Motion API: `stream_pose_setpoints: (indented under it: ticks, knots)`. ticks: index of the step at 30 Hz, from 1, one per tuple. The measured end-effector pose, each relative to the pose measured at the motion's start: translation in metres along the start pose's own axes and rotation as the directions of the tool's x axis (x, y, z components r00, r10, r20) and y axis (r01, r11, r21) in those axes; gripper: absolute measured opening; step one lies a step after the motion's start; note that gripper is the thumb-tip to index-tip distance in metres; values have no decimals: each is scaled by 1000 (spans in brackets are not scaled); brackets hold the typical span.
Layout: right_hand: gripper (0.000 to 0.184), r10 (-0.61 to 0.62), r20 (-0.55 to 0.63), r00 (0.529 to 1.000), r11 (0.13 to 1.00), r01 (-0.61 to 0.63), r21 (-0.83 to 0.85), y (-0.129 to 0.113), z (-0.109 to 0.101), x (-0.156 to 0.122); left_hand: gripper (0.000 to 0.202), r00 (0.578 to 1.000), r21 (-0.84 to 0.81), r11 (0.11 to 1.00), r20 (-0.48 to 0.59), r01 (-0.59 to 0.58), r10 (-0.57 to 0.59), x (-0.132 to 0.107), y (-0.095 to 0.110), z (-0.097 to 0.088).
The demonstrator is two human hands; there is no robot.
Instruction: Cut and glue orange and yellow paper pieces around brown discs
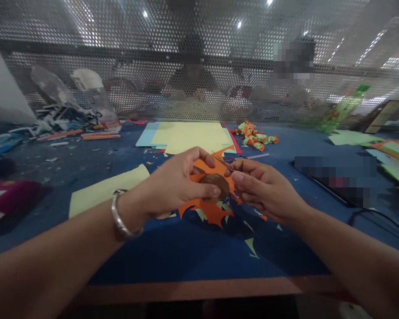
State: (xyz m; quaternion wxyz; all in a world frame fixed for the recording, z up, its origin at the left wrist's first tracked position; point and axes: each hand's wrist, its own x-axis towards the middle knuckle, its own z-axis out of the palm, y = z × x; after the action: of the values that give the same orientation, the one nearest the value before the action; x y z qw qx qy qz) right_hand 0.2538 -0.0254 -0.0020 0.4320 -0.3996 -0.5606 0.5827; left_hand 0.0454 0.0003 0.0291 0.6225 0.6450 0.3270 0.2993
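My left hand (182, 181), a silver bangle at its wrist, is curled with its thumb across a flat brown disc (223, 182). Blur hides what the disc is made of. In my right hand (262, 184) a slim, pointed metal tool like tweezers (222, 161) is pinched between thumb and fingers, its tip pointing up and left above the disc. Below both hands lies a jagged, cut sheet of orange paper (216, 217) with small scraps around it. Pale yellow paper (106, 190) rests under my left forearm.
Stacked coloured sheets (189, 135) lie at the back, beside crumpled orange and green paper pieces (254, 135). A clear bottle (101, 102) and paper strips stand at left. A black device (332, 181) with a cable and a green bottle (344, 108) are at right.
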Motion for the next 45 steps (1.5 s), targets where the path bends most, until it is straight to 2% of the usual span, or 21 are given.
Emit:
stream_pose_setpoints:
  ticks: [3,7,10,13,15,17,19,21,24,27,30,37,41,45]
  knots:
    - [33,12,38,999,1000,-11,-23,2,-2,0,36,1000,-56,998,-2,-7,7,10,-12,11]
    - [36,-4,42,999,993,9,-114,4,-5,1,42,997,-49,998,-55,-48,45,12,-16,15]
    - [37,-37,22,999,993,40,-115,4,-4,1,45,996,-189,982,-85,-10,-6,9,-19,14]
    - [33,-97,3,995,993,97,-60,3,-3,0,39,995,-366,928,-34,77,-96,5,-22,14]
    - [30,-118,-20,993,992,117,-40,3,-2,0,34,990,-415,901,-8,124,-140,1,-25,17]
    - [31,-128,-37,991,992,127,-24,4,-1,0,30,990,-449,888,-52,95,-132,-2,-27,21]
    - [32,-145,-35,989,989,145,-13,6,1,0,18,993,-475,880,-94,19,-72,-5,-29,28]
    - [32,-182,-21,983,983,182,-17,7,2,0,8,994,-476,878,-110,-47,-7,-6,-30,33]
    - [28,-209,-2,978,977,208,-49,7,3,0,16,983,-445,890,-181,-101,21,-6,-31,36]
    - [25,-178,-8,984,979,176,-103,5,0,-2,12,963,-401,909,-269,-117,5,-4,-31,32]
    - [28,-139,5,990,977,138,-164,2,-3,-3,8,940,-313,935,-336,-168,56,-3,-33,25]
    - [32,-93,76,993,974,107,-202,0,-4,-4,6,946,-159,967,-291,-198,145,-2,-36,16]
    - [35,-103,108,989,956,128,-265,-2,-5,-7,5,955,-176,965,-261,-192,142,-3,-34,17]
    - [34,-119,117,986,954,146,-260,-2,-6,-9,6,960,-200,958,-233,-205,157,-4,-33,18]
